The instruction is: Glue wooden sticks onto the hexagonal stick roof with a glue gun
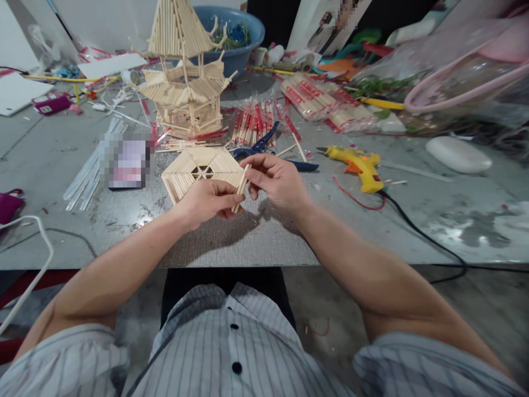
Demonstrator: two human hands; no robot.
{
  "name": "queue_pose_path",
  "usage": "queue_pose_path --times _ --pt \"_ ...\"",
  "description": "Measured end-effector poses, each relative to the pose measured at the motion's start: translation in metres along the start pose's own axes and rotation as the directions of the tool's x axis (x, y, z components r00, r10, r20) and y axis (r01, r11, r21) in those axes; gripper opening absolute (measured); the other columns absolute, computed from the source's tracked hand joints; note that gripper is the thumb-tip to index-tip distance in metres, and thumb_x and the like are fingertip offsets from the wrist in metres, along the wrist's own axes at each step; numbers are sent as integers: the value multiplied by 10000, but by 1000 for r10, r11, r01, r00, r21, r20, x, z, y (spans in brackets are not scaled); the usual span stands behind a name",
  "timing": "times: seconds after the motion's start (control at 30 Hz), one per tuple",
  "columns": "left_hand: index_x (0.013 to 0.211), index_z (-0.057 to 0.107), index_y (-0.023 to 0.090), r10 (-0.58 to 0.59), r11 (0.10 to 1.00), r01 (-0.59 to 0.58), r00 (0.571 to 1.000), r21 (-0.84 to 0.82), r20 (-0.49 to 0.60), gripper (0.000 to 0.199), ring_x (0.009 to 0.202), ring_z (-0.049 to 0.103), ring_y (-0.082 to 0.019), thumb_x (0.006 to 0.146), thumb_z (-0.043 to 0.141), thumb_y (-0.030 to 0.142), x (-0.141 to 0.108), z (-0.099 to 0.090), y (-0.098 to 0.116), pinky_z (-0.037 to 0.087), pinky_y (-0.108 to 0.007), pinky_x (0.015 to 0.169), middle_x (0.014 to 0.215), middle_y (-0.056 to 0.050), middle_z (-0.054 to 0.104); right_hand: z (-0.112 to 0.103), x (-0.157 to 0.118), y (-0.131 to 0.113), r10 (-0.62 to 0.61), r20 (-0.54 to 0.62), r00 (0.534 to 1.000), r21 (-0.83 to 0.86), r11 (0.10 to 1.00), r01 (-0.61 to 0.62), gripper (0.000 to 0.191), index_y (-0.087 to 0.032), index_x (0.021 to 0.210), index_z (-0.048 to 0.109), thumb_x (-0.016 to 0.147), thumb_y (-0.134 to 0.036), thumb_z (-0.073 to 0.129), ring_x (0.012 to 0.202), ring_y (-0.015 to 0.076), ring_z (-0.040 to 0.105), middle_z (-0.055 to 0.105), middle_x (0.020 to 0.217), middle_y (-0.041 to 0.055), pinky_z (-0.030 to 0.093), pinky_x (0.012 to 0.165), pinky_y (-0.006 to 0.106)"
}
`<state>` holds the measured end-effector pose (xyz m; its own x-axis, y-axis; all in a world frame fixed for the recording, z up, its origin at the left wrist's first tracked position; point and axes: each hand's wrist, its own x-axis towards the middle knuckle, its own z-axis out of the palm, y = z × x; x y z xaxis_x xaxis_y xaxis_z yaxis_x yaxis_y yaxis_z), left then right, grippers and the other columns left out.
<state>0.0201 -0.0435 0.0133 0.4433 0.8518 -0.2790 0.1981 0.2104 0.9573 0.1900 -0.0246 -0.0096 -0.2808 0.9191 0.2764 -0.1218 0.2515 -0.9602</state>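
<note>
Between my two hands is a short pair of thin wooden sticks (242,189), held at a slant. The fingers of my left hand (209,203) pinch their lower end, and my right hand (275,179) pinches the upper end. Just behind my left hand lies a hexagonal stick panel (185,165) with a small opening at its middle; my left hand hides part of its front. A tiered pagoda model (185,88) made of sticks stands farther back. Blue-handled pliers (258,148) lie behind my right hand.
A yellow glue gun (361,165) with a black cord lies at the right. Packs of wrapped sticks (314,96) lie behind. Glue sticks (93,165) and a phone (130,162) are at the left. At the back is a blue basin (252,33); a white oval object (458,154) sits far right.
</note>
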Motion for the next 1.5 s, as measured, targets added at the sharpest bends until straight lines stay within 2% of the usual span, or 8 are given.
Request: queue_pose_path --times 0.33,0.7,1.0,1.17,1.27,1.33,1.4,1.5 --pt "806 650 104 -47 997 48 999 -62 26 51 427 582 -59 817 601 116 -1 1 1 473 -179 439 647 2 685 -12 5 4 -85 -110 990 -78 994 77 253 -202 872 592 796 -425 684 388 48 448 498 494 -81 391 403 191" --pt "775 573 135 -9 976 -26 987 -214 -161 130 396 586 -70 894 535 172 -1 5 0 449 -176 387 645 12 691 -15 10 11 -100 -213 972 44 993 111 292 -219 879 594 731 -423 741 414 50 481 606 653 -55 405 394 201" --pt "754 508 161 66 968 -112 977 -223 -205 193 341 516 -59 927 465 234 -2 9 -1 384 -161 346 535 31 646 -17 10 9 -109 -163 981 114 985 129 301 -207 829 550 719 -408 746 435 46 502 676 772 -22 433 412 199" --pt "741 507 160 137 962 -193 953 -193 -269 144 335 483 -41 884 516 173 -1 12 -5 369 -153 339 525 49 625 -19 11 6 -31 -176 984 71 997 44 324 -213 859 548 709 -430 736 441 58 514 670 787 -24 435 427 210" --pt "726 495 167 169 951 -234 941 -203 -293 153 331 471 -38 877 522 175 -2 13 -6 364 -156 336 528 49 627 -37 12 -8 52 -298 953 -171 979 -107 282 -216 987 554 808 -417 640 526 80 576 683 914 12 463 500 224" --pt "716 491 170 181 945 -250 937 -211 -300 159 325 462 -40 872 519 169 -2 13 -7 355 -159 330 514 47 621 -59 12 -21 20 -494 869 -454 847 -278 241 -191 1066 565 863 -321 579 697 111 637 681 1031 64 492 631 244" --pt "702 489 172 185 944 -255 935 -208 -303 167 323 454 -40 865 526 164 -2 13 -8 342 -159 329 491 49 606 -83 9 -33 -154 -666 730 -683 519 -514 209 -150 1043 623 869 -246 559 1019 168 619 667 1117 117 460 867 291" --pt "679 483 174 181 949 -247 935 -194 -304 191 323 446 -40 864 529 168 -2 14 -8 331 -159 334 460 53 580 -112 1 -41 21 -815 579 -575 97 -813 306 -165 1087 673 859 -342 569 1184 279 558 630 1226 158 424 960 409"
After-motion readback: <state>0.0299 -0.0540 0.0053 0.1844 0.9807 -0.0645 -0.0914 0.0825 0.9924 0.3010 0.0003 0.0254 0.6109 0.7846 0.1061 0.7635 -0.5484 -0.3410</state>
